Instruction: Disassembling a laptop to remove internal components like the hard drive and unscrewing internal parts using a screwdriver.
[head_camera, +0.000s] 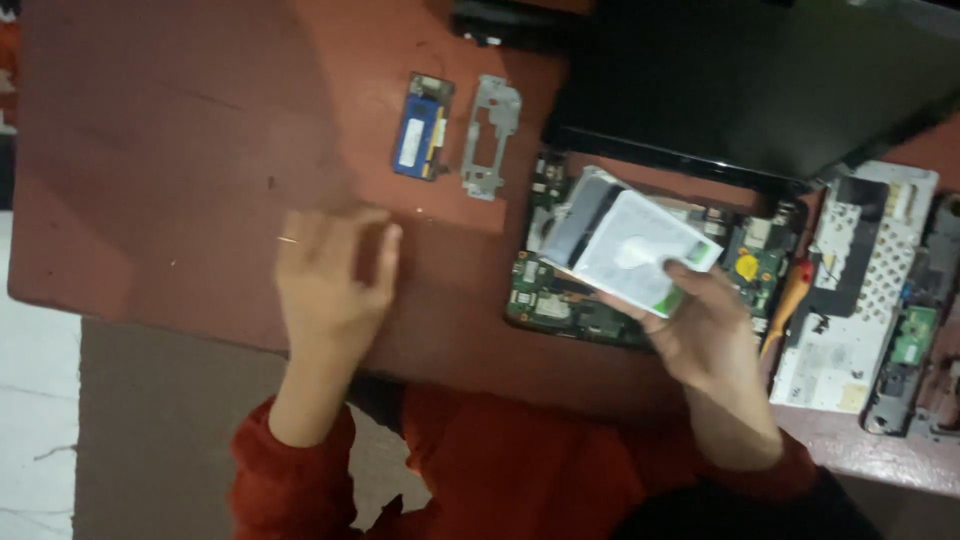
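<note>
While the right hand (705, 325) sits right of centre in the frame, its fingers (690, 272) are clamped on a hard drive (632, 250), thumb on the white labelled face and the rest curled beneath it. That drive is tilted, lifted above the exposed green circuit board (560, 295) of an opened laptop (720, 90), whose dark lid fills the upper right of the frame. Left of centre, the left hand (330, 280) lies palm down on the reddish-brown tabletop (150, 150), its fingers (345, 235) close together, stretched flat and holding nothing; motion blur softens their outline. Above that hand, toward the top middle of the frame, a small blue memory module (420, 127) lies just beside a grey metal bracket (488, 135), the two apart from each other and both resting on the tabletop. Right of the circuit board, an orange-handled screwdriver (790, 300) lies near the right wrist. Farther right, a pale perforated panel (865, 285) rests flat, with darker laptop parts (915, 350) at the frame's right edge. Red sleeves (300, 470) cover both forearms along the bottom.
</note>
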